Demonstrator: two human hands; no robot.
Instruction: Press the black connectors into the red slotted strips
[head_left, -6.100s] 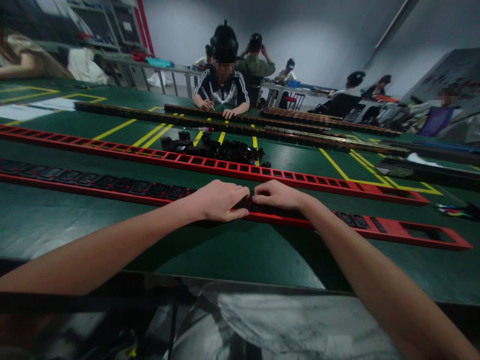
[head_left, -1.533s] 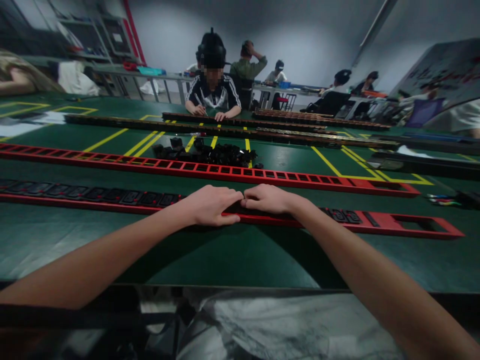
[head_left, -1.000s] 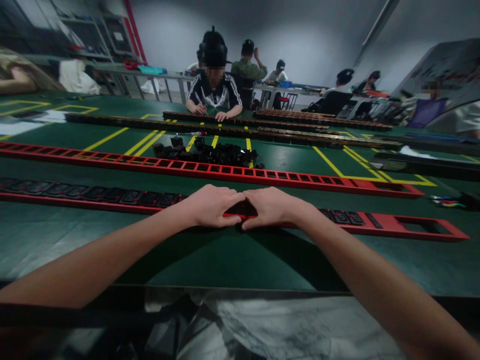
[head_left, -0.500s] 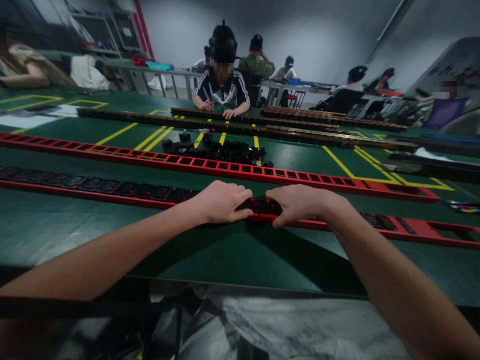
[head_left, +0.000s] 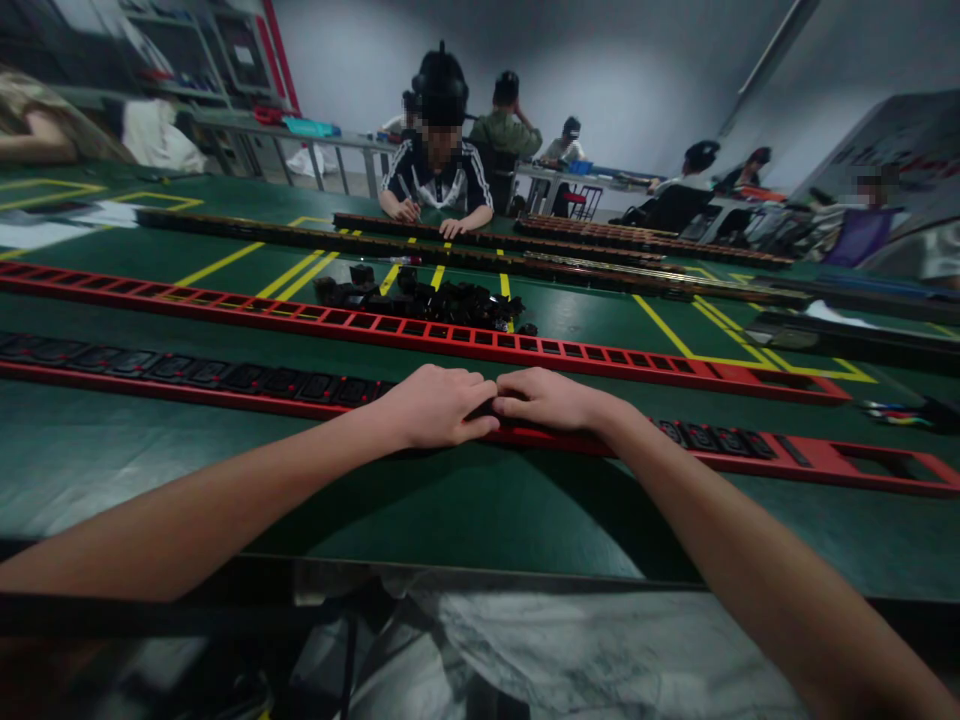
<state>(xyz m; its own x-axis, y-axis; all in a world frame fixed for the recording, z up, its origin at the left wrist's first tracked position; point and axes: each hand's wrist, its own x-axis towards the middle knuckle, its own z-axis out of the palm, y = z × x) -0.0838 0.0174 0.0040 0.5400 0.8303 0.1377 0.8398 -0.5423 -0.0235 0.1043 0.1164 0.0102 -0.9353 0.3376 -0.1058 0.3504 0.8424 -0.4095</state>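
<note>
A long red strip (head_left: 757,452) lies across the green table in front of me, with black socket modules (head_left: 225,375) seated along its left part and a few to the right (head_left: 705,437). My left hand (head_left: 435,405) and my right hand (head_left: 551,398) rest side by side on this strip, fingertips touching, fingers bent down over it. What lies under the hands is hidden. The strip's right end (head_left: 885,465) has open slots.
A second red strip (head_left: 600,352) with open slots lies farther back, and a pile of loose black modules (head_left: 435,298) sits behind it. Dark strips (head_left: 525,262) run across the far table, where a seated person (head_left: 439,175) works. Coloured wires (head_left: 896,412) lie at right.
Half a second ago my right hand was a little to the right, with black modules showing between the hands. It has moved left and now touches my left hand.
</note>
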